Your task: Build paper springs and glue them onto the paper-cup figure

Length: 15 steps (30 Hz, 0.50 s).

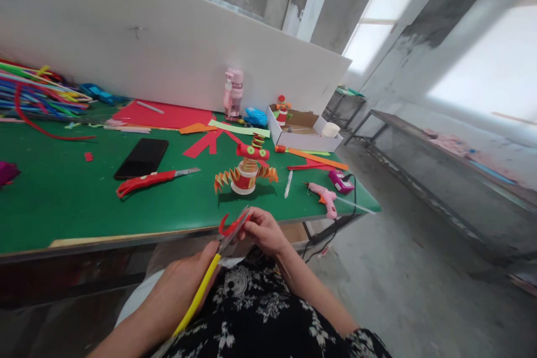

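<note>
My left hand (182, 275) is closed around scissors (198, 295) with yellow handles. Their metal blades point up and right, and lie against a small curved piece of red paper (227, 229). Pinched between the fingers of my right hand (267, 231) is the other end of that paper, close to the blade tips. Just beyond both hands, a paper figure (244, 180) stands upright on the green table, with a red and white cup-like body, folded orange arms and round green eyes. The lower part of the scissors is partly hidden by my left hand.
On the green table (84, 212) lie a red utility knife (146, 182), a black phone (142, 158), a white pen (288, 183), a pink glue gun (325, 199) and paper strips (205, 142). Behind stand a pink bottle (234, 95) and a white box (289, 140) with a second figure.
</note>
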Each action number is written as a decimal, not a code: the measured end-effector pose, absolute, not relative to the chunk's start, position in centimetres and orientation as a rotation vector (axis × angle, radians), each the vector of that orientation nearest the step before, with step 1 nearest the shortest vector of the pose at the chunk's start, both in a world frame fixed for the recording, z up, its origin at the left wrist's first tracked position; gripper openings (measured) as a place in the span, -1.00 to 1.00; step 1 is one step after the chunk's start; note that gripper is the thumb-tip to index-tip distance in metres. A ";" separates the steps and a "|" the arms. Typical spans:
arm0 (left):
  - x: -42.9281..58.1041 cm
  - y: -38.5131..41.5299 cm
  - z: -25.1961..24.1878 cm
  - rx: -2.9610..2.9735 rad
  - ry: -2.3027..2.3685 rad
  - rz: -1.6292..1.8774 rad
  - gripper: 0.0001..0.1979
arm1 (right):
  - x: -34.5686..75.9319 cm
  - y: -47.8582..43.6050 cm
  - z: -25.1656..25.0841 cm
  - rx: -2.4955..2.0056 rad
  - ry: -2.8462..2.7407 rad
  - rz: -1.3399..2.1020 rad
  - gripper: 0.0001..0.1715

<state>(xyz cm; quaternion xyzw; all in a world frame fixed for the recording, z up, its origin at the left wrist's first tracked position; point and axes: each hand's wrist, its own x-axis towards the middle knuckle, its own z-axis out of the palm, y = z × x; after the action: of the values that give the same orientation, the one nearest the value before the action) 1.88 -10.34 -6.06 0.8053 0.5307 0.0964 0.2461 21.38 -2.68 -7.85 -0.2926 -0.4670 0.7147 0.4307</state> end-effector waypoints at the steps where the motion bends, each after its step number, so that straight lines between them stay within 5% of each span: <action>1: 2.0 -10.3 -6.0 2.171 1.422 0.297 -0.75 | 21.4 -2.6 -7.8 -0.733 -1.188 1.783 -0.47; 15: 1.9 -10.6 -6.7 2.117 1.461 0.380 -0.77 | 21.8 -2.0 -7.0 -0.702 -1.286 1.830 -0.47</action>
<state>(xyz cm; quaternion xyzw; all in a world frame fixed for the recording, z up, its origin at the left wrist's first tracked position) 1.88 -10.57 -6.73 0.7846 0.5413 0.1408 0.2675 21.82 -2.00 -7.01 -0.2759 -0.5055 0.7193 0.3884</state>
